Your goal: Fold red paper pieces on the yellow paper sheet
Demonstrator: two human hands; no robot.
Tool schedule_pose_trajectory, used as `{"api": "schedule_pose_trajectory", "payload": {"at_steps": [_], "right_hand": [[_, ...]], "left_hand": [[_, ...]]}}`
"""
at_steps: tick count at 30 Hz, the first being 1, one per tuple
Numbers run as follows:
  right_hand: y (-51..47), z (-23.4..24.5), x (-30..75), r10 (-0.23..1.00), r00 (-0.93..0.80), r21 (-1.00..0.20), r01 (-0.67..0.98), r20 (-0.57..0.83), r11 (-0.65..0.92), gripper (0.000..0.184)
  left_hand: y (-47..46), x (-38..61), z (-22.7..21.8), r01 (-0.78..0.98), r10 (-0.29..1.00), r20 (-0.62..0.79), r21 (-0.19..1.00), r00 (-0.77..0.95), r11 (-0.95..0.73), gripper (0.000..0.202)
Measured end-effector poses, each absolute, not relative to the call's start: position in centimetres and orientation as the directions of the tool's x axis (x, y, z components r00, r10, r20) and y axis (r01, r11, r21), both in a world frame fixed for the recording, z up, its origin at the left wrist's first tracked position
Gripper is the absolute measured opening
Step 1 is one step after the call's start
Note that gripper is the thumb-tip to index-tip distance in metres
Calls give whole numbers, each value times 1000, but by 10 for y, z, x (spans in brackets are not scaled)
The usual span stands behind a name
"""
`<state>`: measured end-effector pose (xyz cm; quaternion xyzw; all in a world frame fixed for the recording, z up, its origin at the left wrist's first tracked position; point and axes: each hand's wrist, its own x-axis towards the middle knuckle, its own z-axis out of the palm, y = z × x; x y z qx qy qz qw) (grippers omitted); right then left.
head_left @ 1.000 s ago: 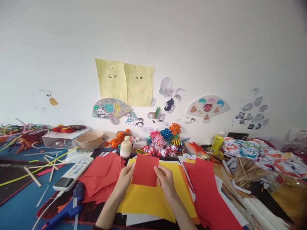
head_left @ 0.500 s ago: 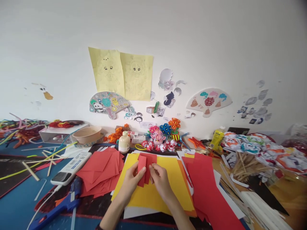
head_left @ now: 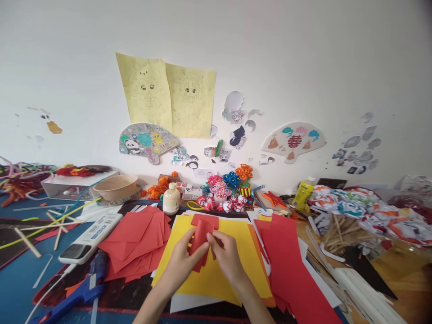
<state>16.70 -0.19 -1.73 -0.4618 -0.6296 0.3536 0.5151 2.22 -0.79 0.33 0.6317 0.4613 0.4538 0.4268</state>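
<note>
Both hands meet over a stack of yellow paper (head_left: 232,265) at the middle of the table. A small piece of red paper (head_left: 201,231), bent over on itself, is pinched between them. My left hand (head_left: 185,252) is closed on its left side, thumb across the front. At its right edge the thumb and fingers of my right hand (head_left: 224,254) are closed; the fingertips partly hide the edge. Another red paper piece (head_left: 212,221) lies flat on the yellow sheet just behind.
Left are a pile of red paper squares (head_left: 135,234), a white power strip (head_left: 91,238) and a blue glue gun (head_left: 84,292). Long red sheets (head_left: 290,261) lie right. A cream bottle (head_left: 171,199) and pipe-cleaner flowers (head_left: 232,181) stand behind, before the wall.
The red paper in my hands, flat and narrow before, now shows a wider curved fold. My right fingertips have moved left onto its edge. The view has shifted slightly.
</note>
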Motion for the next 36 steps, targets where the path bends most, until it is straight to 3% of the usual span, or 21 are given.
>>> {"api": "schedule_pose_trajectory", "payload": {"at_steps": [3,8,14,26,36], "right_hand": [[-3,-14,168,955,-72,-936,188,289,297,40],[-4,-11,167,951,-130,-935,187,281,302,39],[-4,-10,167,953,14,-947,117,303,299,29],[-10,9,174,943,-116,-948,28,311,316,37],[-11,8,176,944,-167,-957,19,283,290,39]], "left_hand": [[-5,16,7,108,971,171,976,169,-191,38],[-6,13,9,364,963,269,896,15,-256,31],[-10,14,11,409,955,297,869,15,-277,31],[-8,15,9,130,973,210,966,95,-222,31],[-9,15,7,39,981,137,989,137,-144,30]]}}
